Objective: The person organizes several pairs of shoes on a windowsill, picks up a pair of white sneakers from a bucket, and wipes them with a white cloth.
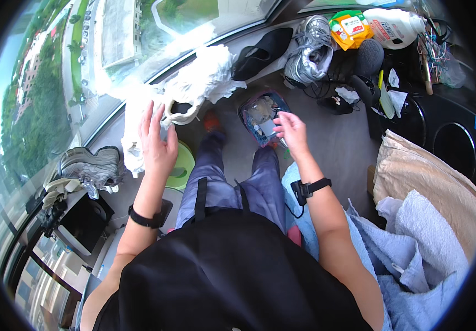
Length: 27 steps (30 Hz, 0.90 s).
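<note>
My left hand [157,149] is raised over the window ledge with its thumb apart from its fingers and nothing seen in it. Just beyond it is a white shoe [186,118], its collar showing among white tissue paper [211,68]. Whether my fingertips touch the paper is unclear. My right hand [292,131], fingers bent together, hovers at the right edge of a small waste bin [244,118] lined with a clear bag. Crumpled litter [261,108] lies inside that bin. I cannot tell whether something small is between those fingertips.
Below my left hand stands a green basin [186,163]. A black shoe [258,53], silver sneakers [310,51], a wipes pack [350,29] and a white detergent bottle [393,28] line the far side. Grey shoes [91,163] sit left. Light-blue towels [424,244] lie right.
</note>
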### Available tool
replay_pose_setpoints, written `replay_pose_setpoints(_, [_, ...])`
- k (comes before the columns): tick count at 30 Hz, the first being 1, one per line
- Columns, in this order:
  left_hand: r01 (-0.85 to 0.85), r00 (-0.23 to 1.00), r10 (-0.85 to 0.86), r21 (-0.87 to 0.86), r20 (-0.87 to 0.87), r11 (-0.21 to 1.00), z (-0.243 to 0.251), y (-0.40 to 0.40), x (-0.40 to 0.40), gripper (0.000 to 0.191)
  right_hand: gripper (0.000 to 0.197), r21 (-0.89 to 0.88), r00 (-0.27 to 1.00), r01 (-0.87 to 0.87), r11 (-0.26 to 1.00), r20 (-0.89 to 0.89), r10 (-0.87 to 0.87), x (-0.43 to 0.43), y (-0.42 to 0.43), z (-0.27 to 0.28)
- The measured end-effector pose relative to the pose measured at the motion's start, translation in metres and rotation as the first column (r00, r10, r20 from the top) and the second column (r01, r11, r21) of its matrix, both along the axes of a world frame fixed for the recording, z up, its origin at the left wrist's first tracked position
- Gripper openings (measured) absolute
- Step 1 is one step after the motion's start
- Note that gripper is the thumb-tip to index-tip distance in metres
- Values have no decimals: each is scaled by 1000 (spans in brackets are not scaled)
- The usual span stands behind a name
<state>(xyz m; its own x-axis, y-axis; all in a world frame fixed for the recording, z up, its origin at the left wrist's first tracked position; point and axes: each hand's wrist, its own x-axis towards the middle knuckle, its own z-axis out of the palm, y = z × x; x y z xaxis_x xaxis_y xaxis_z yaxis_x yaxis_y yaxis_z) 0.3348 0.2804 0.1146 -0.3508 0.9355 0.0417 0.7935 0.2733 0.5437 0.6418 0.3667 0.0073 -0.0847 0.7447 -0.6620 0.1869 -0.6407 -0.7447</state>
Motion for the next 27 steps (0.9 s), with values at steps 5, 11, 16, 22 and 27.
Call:
replay_pose_setpoints(5, [78,974,-55,-99,221,992,-23,-14,80,40,26,-4,969,164,986,188,-160,98,35,-66])
replay_pose_setpoints(11, [136,854,62,-337,517,932,-118,-37,198,38,29,-180,955,-26,983,285,78,143,76,-194])
replay_pose_setpoints(16, [291,860,-36,-433,509,853,-170,-41,252,41,28,-128,864,-230,965,430,263,167,95,-340])
replay_pose_setpoints(22, [92,975,54,-608,217,789,-216,-63,205,41,32,-170,625,-499,850,608,489,165,117,-455])
replay_pose_setpoints(27, [24,998,20,-626,64,779,-249,-80,183,42,39,-294,258,-753,588,691,675,172,132,-522])
